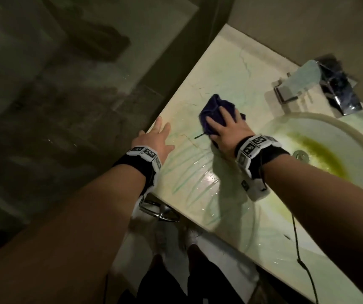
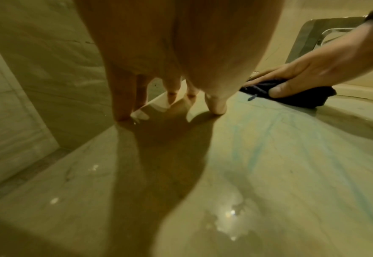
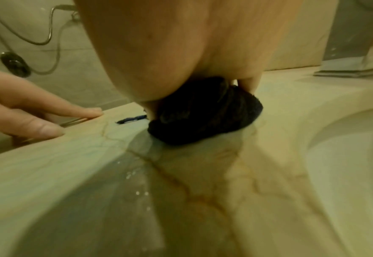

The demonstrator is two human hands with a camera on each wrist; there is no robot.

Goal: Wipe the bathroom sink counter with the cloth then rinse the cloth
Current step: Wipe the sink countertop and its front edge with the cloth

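Two hands are working on a pale veined tabletop (image 1: 226,69), which is lying wet, with greenish streaks and beads of water across its near part. The sink (image 1: 338,137) is sitting to the right in the tabletop, its bowl showing a yellow-green stain around the drain (image 1: 300,155). A chrome tap (image 1: 321,84) is standing behind the bowl, near the wall. The right hand (image 1: 226,130) is lying flat over the cloth (image 1: 211,110), fingers spread and pressing it down onto the tabletop, just left of the sink rim; the thumb is curling round the cloth's near edge. The cloth is looking dark purple and bunched, with a loose thread (image 1: 200,135) trailing from it toward the left hand. The left hand (image 1: 156,139) is resting spread, fingertips touching the tabletop's left edge, holding nothing, apart from the cloth.
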